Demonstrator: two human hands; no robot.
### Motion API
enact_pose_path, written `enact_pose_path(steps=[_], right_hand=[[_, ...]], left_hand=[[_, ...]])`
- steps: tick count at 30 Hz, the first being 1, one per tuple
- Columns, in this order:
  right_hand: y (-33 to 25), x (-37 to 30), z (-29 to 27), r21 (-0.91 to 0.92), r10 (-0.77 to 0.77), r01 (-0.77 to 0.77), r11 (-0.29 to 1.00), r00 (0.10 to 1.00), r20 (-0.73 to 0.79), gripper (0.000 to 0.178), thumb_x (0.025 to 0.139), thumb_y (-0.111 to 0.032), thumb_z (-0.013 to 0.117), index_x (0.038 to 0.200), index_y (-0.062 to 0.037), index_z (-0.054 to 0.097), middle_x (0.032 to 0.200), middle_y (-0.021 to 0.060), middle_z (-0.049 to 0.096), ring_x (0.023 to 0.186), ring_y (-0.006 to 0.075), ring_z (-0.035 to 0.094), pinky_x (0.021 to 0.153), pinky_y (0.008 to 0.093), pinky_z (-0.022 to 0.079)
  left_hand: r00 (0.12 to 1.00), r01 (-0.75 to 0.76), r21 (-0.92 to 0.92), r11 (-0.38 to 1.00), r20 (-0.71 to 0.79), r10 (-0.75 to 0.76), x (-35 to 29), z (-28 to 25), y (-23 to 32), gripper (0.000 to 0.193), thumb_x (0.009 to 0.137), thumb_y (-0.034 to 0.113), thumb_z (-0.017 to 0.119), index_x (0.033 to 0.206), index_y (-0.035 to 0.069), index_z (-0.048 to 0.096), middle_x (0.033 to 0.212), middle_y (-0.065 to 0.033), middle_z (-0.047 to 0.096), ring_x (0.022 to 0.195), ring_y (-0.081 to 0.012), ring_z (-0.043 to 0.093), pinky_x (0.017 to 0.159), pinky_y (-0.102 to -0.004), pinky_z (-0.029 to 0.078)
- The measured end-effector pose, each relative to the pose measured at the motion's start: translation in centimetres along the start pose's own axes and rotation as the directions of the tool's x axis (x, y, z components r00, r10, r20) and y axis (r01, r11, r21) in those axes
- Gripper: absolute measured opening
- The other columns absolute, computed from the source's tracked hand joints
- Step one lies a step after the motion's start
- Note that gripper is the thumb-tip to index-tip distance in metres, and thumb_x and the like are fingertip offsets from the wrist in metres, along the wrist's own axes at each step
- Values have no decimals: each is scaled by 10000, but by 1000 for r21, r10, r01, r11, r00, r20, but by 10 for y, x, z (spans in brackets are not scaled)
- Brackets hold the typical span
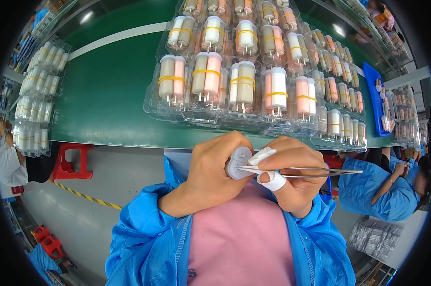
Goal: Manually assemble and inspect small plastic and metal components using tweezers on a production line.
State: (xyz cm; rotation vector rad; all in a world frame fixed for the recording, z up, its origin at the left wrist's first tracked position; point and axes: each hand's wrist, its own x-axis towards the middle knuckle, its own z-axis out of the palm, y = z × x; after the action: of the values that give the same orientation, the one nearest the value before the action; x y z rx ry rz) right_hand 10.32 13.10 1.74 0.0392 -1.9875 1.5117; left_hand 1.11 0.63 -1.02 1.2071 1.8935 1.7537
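My left hand (210,167) grips the grey tube (234,168); my right hand (294,159) pinches tweezers (344,171) sideways (tips at the tube's end).

We have a long green table (101,105) with a smooth, shiny top, and a pale band (122,36) crosses it near eleven o'clock. Between twelve and one we see a big stack of clear trays (207,117); just beside it, at two, sits a second stack (339,144). Beyond, near half past two, we find a blue tray (373,97).
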Motion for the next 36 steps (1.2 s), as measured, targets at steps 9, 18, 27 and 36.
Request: enact_pose_path(steps=[9, 18, 27, 36], right_hand=[[0, 1, 0, -4, -25, 25, 1000, 999, 28, 155, 662, -11, 764, 798, -23, 691, 762, 107, 673, 644, 210, 647, 544, 273, 511], [-1, 5, 1, -117, -70, 80, 990, 994, 86, 137, 658, -27, 755, 772, -20, 681, 731, 105, 654, 637, 232, 629, 555, 289, 494], [-1, 2, 1, -21, 13, -13, 1000, 999, 30, 135, 680, -14, 740, 797, -9, 672, 764, 102, 666, 647, 211, 631, 564, 274, 492], [-2, 4, 0, -52, -46, 49, 997, 998, 53, 128, 686, -7, 732, 800, -9, 673, 759, 95, 669, 656, 203, 640, 569, 278, 503]], left_hand=[[1000, -22, 19, 1000, 4, 22, 0, -1, 0, 272, 611, 1, 743, 791, 39, 542, 690, -100, 576, 608, -268, 597, 510, -334, 442], [1000, -26, 57, 998, -15, 27, -2, 2, -5, 278, 598, 8, 736, 781, 44, 530, 679, -112, 566, 590, -291, 589, 498, -342, 435], [1000, -2, -25, 1000, 8, 3, -2, 2, -5, 272, 619, 23, 751, 788, 41, 539, 683, -111, 575, 583, -274, 592, 500, -339, 436], [998, 44, -87, 995, 37, -40, -2, 0, -3, 268, 629, 9, 748, 800, 36, 544, 696, -111, 587, 588, -249, 598, 507, -323, 436]])
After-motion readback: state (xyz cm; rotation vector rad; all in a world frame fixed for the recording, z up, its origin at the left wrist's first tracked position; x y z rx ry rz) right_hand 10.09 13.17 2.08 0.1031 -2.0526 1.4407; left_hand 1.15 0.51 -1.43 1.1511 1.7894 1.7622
